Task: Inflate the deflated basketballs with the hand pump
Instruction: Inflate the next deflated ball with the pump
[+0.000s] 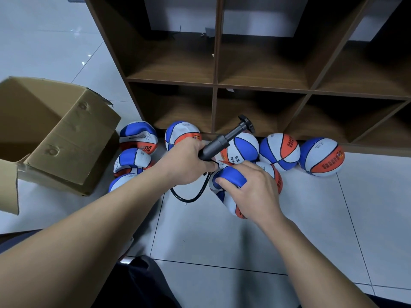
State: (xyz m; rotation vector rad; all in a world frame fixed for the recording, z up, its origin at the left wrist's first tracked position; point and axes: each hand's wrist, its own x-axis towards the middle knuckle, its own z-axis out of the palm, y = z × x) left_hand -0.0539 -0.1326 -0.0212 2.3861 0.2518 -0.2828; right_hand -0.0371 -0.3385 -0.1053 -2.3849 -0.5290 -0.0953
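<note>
My left hand (186, 163) grips the barrel of a black hand pump (224, 138), whose T-handle points up and right; its black hose (191, 196) loops down to the floor. My right hand (251, 190) holds a limp, deflated blue, white and orange basketball (230, 178) just right of the pump's base. Two round basketballs lie to the right (279, 151) and far right (321, 156). Another ball (242, 147) sits behind the pump. Several flattened balls lie on the left (138, 136), (131, 161).
An open cardboard box (66, 138) stands at the left on the white tiled floor (222, 236). A brown wooden cubby shelf (244, 85) with bare compartments rises right behind the balls. Dark clothing shows at the bottom edge.
</note>
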